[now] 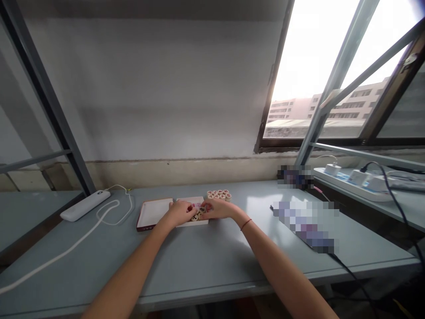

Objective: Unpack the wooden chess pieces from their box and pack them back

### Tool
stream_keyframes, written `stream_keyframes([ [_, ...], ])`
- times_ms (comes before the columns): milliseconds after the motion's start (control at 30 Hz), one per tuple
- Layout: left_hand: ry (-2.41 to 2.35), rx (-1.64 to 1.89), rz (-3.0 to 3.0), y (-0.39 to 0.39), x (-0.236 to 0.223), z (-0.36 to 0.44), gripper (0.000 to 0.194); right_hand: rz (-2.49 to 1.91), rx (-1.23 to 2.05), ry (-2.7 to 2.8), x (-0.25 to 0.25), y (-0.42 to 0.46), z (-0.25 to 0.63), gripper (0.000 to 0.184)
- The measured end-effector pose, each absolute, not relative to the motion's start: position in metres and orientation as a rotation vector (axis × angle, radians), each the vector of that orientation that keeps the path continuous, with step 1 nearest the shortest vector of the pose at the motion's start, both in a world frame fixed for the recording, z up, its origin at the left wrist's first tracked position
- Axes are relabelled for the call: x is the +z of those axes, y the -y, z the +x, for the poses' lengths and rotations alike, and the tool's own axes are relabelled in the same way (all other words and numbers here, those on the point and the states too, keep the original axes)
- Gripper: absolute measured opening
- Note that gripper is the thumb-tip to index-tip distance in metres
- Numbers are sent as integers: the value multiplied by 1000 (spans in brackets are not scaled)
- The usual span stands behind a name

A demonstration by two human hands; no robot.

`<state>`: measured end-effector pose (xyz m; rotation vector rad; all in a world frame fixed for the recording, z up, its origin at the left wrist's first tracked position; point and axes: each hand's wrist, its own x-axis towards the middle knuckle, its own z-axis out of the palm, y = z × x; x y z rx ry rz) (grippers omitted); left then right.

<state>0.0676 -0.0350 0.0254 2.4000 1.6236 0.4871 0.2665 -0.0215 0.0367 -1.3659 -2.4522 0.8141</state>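
Several round xiangqi pieces [195, 217] with dark characters sit in a shallow white box [192, 223] on the desk. Over the box, my left hand [180, 213] curls its fingers against the pieces from the left. From the right, my right hand [217, 208] closes thumb and fingers round pieces in the same small group. The fingers hide how many pieces each hand grips. Just behind my right hand stand stacked xiangqi pieces [219, 195] in neat rows, their characters reddish. A shallow box lid [155, 214] with a dark red outer edge lies left of the box.
A white power strip [85, 205] with a long white cable lies on the left of the grey-blue desk [199, 261]. To the right is a blurred-out flat object [303, 228] with a black cord. Another power strip [352, 184] holds plugged-in chargers. Metal posts stand at both sides.
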Motion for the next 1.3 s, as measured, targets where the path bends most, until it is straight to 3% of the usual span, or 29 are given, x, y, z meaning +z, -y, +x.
stream_keyframes([
  [233, -1625, 657, 2290, 36, 32, 73, 28, -1351, 917, 2372, 45, 25, 271, 47],
  [467, -1321, 936, 2131, 43, 42, 79, 35, -1231, 926, 2173, 60, 29, 271, 31],
  [767, -1346, 1172, 1972, 29, 31, 68, 25, -1643, 1114, 1875, 55, 11, 348, 25],
  [900, -1314, 1152, 1989, 26, 25, 67, 25, -1835, 1255, 1947, 43, 6, 348, 23],
  [1033, -1345, 1074, 2029, 28, 23, 71, 30, -1956, 1168, 1991, 39, 2, 338, 26],
  [1133, -1345, 984, 2136, 33, 25, 76, 31, -1785, 1065, 2046, 46, 8, 330, 35],
  [1300, -1212, 1052, 2337, 46, 30, 85, 29, -1211, 1223, 2113, 62, 29, 298, 38],
])
